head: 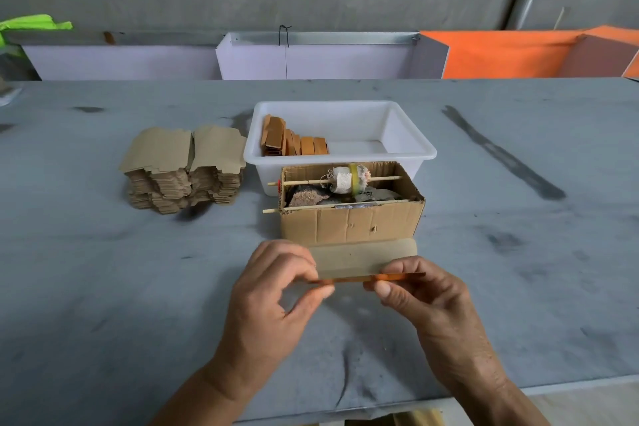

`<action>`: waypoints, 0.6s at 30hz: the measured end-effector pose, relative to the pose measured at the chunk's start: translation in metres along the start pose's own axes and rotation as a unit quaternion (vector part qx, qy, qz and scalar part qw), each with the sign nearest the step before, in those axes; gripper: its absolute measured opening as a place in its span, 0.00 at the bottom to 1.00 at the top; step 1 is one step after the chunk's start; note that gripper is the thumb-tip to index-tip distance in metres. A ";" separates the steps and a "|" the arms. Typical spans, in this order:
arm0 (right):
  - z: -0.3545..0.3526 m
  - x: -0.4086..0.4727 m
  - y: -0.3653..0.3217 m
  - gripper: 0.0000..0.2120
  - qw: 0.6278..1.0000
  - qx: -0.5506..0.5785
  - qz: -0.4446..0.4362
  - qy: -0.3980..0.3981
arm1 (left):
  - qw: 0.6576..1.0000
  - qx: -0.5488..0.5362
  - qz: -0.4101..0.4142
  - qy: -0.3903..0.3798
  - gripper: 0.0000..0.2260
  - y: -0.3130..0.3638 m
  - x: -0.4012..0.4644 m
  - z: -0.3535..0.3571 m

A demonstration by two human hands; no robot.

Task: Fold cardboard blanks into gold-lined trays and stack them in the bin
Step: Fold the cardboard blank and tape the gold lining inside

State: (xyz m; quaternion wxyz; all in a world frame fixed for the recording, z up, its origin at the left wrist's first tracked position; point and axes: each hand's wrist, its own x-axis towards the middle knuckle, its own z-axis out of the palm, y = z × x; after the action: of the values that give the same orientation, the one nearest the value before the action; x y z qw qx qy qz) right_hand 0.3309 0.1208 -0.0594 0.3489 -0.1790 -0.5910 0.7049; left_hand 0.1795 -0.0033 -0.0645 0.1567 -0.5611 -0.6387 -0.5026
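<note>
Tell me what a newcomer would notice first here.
Two hands, left and right, pinch a cardboard blank at the table's near edge. Behind it sits an open cardboard box, then a white bin holding folded trays.

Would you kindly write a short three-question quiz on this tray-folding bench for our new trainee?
1. True or false: both hands hold the cardboard blank.
2. The stack of unfolded blanks lies on which side of the white bin: A left, B right, C inside?
3. What lies in the bin's left part?

Key: 1 true: left hand and right hand pinch its ends. 2 A. 3 folded trays.
</note>
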 end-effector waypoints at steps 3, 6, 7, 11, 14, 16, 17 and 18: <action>-0.004 -0.001 -0.002 0.07 1.000 -0.012 -0.006 0.000 | 0.954 -0.207 -0.213 0.053 0.11 0.010 0.009 -0.010; -0.007 -0.002 -0.006 0.08 0.999 -0.036 -0.010 -0.028 | 0.856 -0.258 -0.437 0.094 0.11 0.001 0.027 -0.014; -0.007 -0.003 -0.007 0.08 0.998 -0.045 -0.012 -0.042 | 0.814 -0.271 -0.512 0.043 0.13 -0.005 0.034 -0.016; -0.004 -0.005 -0.010 0.09 0.992 -0.055 -0.029 -0.114 | 0.675 -0.373 -0.599 -0.213 0.17 -0.012 0.045 -0.020; -0.003 -0.003 -0.009 0.08 0.988 -0.072 -0.031 -0.133 | 0.647 -0.422 -0.554 -0.311 0.17 -0.011 0.043 -0.022; -0.002 -0.002 -0.006 0.09 0.991 -0.060 -0.022 -0.118 | 0.642 -0.439 -0.527 -0.342 0.16 -0.009 0.043 -0.023; -0.002 -0.002 -0.004 0.09 0.993 -0.043 -0.014 -0.106 | 0.649 -0.439 -0.518 -0.343 0.16 -0.009 0.042 -0.022; -0.001 -0.001 -0.001 0.09 0.996 -0.023 -0.006 -0.090 | 0.664 -0.433 -0.505 -0.340 0.15 -0.008 0.042 -0.021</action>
State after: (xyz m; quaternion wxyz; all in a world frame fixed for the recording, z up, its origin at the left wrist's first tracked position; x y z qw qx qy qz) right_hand 0.3331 0.1208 -0.0591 0.2941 -0.1195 -0.6370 0.7024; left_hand 0.1517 0.0038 -0.0270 -0.6101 -0.2889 -0.5437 -0.4987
